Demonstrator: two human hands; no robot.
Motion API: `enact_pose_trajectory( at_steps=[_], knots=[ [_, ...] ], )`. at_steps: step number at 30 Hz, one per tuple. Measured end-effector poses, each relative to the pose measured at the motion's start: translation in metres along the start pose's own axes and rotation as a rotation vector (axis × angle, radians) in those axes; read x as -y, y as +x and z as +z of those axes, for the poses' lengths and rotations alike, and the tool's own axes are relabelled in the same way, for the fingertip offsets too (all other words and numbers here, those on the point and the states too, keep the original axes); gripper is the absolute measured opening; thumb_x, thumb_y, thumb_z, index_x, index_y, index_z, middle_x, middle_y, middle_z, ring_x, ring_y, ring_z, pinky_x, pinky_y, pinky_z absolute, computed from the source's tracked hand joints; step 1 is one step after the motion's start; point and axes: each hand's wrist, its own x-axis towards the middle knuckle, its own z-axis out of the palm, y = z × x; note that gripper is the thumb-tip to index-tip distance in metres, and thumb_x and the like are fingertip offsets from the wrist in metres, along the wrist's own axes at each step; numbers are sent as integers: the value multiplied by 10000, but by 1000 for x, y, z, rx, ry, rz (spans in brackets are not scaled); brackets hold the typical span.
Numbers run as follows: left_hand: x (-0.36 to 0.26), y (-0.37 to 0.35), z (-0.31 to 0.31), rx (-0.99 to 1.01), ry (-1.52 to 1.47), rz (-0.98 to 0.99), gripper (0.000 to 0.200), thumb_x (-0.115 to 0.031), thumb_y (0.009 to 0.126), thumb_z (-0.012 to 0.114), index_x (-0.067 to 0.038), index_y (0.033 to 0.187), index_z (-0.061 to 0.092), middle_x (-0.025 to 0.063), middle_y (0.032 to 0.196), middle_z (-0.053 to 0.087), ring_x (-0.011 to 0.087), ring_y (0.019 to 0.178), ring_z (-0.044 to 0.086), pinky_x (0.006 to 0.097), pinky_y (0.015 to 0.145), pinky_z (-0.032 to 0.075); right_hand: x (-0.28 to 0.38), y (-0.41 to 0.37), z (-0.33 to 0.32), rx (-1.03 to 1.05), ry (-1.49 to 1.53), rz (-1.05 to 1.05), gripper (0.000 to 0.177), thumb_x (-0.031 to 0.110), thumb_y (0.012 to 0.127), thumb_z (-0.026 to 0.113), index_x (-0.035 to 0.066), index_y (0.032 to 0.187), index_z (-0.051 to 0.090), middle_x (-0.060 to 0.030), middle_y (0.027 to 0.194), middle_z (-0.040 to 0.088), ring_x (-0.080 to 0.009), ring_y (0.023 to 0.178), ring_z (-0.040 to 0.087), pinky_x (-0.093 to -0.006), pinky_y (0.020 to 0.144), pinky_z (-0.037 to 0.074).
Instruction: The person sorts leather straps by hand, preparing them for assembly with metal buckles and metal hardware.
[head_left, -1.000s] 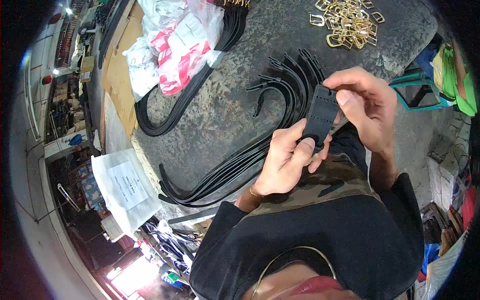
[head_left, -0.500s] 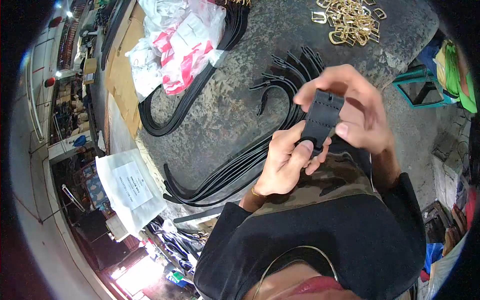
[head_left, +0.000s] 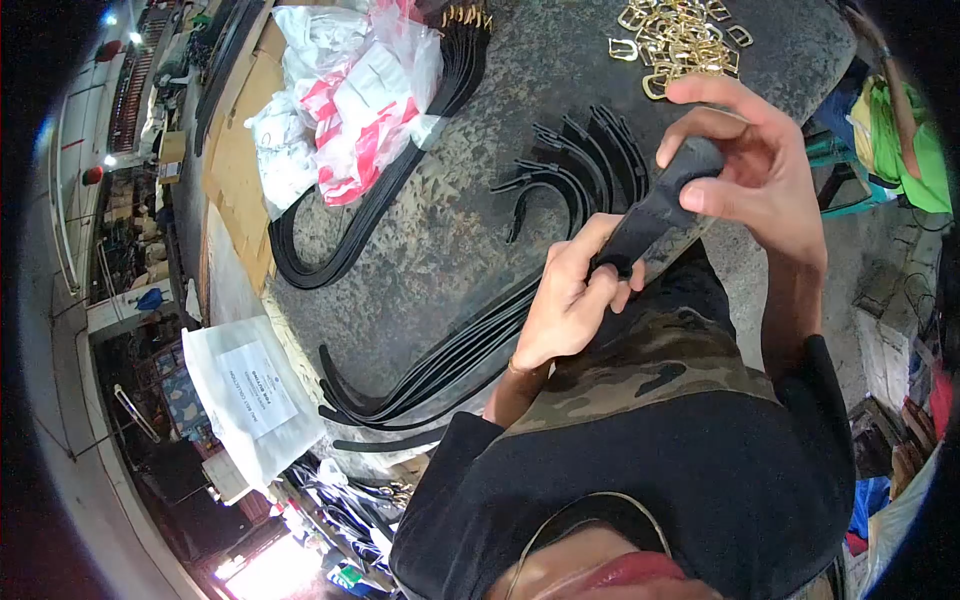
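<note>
Both hands hold the end of a black leather belt strap (head_left: 645, 225) in front of my body. My left hand (head_left: 570, 310) is closed around its lower part, thumb on top. The fingers and thumb of my right hand (head_left: 755, 165) pinch the upper end, where the leather curves over in a rounded fold. Whether a buckle sits inside the fold is hidden. Just beyond the hands, more black belt straps (head_left: 570, 165) lie on the dark worktable (head_left: 400, 260), their folded ends fanned out.
Gold buckles (head_left: 690, 45) are heaped at the table's far side. A plastic bag (head_left: 345, 100) rests on a looped bundle of black straps (head_left: 320, 265). A white labelled packet (head_left: 255, 390) is at the left edge. At far right, another person's arm (head_left: 900, 110) shows near green cloth (head_left: 920, 170).
My right hand has moved up and to the right along the strap's end. The end, flat with stitching showing before, is now turned and curved over. My left hand keeps its hold.
</note>
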Motion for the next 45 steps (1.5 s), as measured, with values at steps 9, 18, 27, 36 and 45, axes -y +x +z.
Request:
enact_pose_trajectory(
  at_steps=[9,18,27,36,45],
  knots=[
    [8,0,0,-24,-47,-58,401,43,739,334,37,1107,493,108,737,597,117,527,496,246,504,389,-6,-12,14,-79,-76,-138,528,-62,753,674,-77,1254,511,-184,1102,638,-202,1059,615,-321,904,504],
    [9,6,3,-4,16,-33,330,51,735,346,32,1012,523,68,664,575,124,505,502,273,500,407,-14,-14,11,-262,-162,-139,251,-58,825,633,-64,1076,629,-91,940,658,-115,818,622,-246,701,508],
    [25,16,-5,-128,372,-311,289,-68,809,501,22,1083,506,172,614,530,259,550,545,356,580,428,-165,-2,-122,-426,-1175,-104,173,132,902,608,15,1023,648,-114,821,644,-235,677,613,-314,649,489],
    [26,35,5,-231,389,-202,344,-116,900,548,12,1217,515,10,602,517,78,526,462,246,501,377,-175,78,-147,-204,-1544,-154,155,136,833,649,66,965,689,-127,1027,532,-301,1008,540,-419,813,472],
    [31,55,-9,-500,291,-84,289,-97,835,678,19,1073,563,52,780,610,89,725,528,266,670,451,-108,70,-96,-177,-281,116,113,78,911,591,-25,922,636,-56,762,670,-100,617,571,-237,557,444]
  ],
)
